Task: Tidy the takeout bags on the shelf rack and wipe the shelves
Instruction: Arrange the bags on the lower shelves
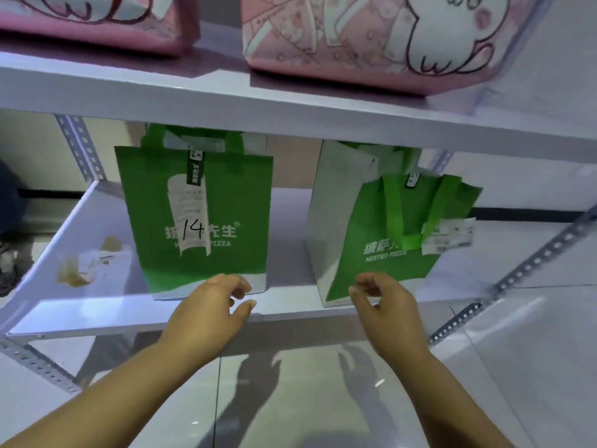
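Two green takeout bags stand on the white middle shelf [103,312]. The left bag [226,195] carries a receipt marked 14 and faces me squarely. The right bag [384,234] stands turned at an angle, showing its white side and a receipt on its right. My left hand [213,308] hovers at the shelf's front edge just below the left bag, fingers loosely curled, holding nothing. My right hand [384,305] hovers in front of the right bag's lower corner, fingers loosely curled and empty. A brown stain [80,266] marks the shelf's left part.
Two pink cartoon-print bags [371,37] sit on the upper shelf [290,101]. Perforated metal uprights [529,263] frame the rack on both sides. Glossy floor tiles lie below. Shoes and a dark trouser leg show at the far left [6,250].
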`<action>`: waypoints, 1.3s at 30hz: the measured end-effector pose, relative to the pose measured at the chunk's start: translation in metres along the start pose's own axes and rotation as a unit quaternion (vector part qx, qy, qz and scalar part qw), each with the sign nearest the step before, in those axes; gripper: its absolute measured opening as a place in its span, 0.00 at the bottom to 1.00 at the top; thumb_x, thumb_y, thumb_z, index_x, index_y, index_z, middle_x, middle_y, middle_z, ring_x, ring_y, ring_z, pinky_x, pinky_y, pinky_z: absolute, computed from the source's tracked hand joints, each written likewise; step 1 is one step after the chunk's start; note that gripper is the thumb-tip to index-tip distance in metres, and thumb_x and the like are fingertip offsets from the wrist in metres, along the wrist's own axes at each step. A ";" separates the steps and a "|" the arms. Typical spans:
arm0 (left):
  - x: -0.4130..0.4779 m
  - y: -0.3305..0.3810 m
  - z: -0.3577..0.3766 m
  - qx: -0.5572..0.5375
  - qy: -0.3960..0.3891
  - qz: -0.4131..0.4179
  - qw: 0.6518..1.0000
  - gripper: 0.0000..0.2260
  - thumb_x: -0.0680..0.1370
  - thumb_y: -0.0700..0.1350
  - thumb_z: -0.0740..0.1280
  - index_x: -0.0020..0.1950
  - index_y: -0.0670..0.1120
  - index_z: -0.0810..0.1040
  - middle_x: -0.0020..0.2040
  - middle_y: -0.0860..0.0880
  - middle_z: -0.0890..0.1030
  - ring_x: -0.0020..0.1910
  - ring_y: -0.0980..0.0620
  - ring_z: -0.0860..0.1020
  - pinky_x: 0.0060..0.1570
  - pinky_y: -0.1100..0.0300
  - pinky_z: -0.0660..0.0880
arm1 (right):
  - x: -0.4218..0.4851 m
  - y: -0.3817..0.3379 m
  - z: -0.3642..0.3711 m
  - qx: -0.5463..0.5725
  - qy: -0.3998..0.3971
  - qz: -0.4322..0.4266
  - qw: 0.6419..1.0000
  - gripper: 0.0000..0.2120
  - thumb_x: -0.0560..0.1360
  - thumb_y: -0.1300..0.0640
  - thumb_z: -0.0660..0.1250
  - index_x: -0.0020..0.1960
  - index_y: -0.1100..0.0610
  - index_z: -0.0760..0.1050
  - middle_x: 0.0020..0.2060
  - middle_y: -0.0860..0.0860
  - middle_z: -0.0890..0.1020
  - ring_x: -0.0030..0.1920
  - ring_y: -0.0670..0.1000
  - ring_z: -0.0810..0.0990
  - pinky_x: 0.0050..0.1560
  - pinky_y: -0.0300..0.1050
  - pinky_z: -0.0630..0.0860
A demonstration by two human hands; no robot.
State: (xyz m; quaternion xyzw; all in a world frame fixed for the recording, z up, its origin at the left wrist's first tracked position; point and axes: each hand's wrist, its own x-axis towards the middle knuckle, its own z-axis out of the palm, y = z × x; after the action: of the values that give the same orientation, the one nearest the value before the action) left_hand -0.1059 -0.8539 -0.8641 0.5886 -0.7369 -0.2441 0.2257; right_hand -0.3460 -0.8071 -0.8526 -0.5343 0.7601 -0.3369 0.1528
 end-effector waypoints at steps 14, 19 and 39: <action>0.034 0.102 0.069 0.002 -0.043 0.115 0.992 0.16 0.76 0.50 0.66 0.64 0.54 0.71 0.65 0.54 0.67 0.43 0.51 0.74 0.47 0.60 0.69 | 0.050 0.095 -0.068 0.008 0.014 0.145 0.989 0.33 0.76 0.52 0.67 0.75 0.56 0.56 0.72 0.52 0.66 0.70 0.54 0.66 0.67 0.49 0.65; 0.037 0.109 0.078 0.057 -0.078 0.113 0.989 0.25 0.77 0.50 0.64 0.73 0.58 0.60 0.74 0.53 0.60 0.51 0.45 0.76 0.59 0.60 0.66 | 0.057 0.100 -0.069 0.031 -0.034 0.118 0.992 0.33 0.76 0.54 0.66 0.76 0.53 0.53 0.74 0.48 0.63 0.72 0.51 0.62 0.70 0.48 0.61; 0.056 0.090 0.069 0.074 -0.034 0.067 0.994 0.29 0.75 0.48 0.67 0.74 0.47 0.61 0.73 0.49 0.64 0.69 0.47 0.67 0.67 0.56 0.63 | 0.048 0.086 -0.052 0.155 -0.057 0.094 0.982 0.23 0.76 0.62 0.65 0.68 0.49 0.68 0.65 0.45 0.74 0.62 0.48 0.72 0.58 0.42 0.70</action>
State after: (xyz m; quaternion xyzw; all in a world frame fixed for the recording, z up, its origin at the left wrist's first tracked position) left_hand -0.2283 -0.8853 -0.8588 0.5444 -0.7981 -0.1931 0.1715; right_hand -0.4561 -0.8152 -0.8664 -0.4485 0.7354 -0.4040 0.3080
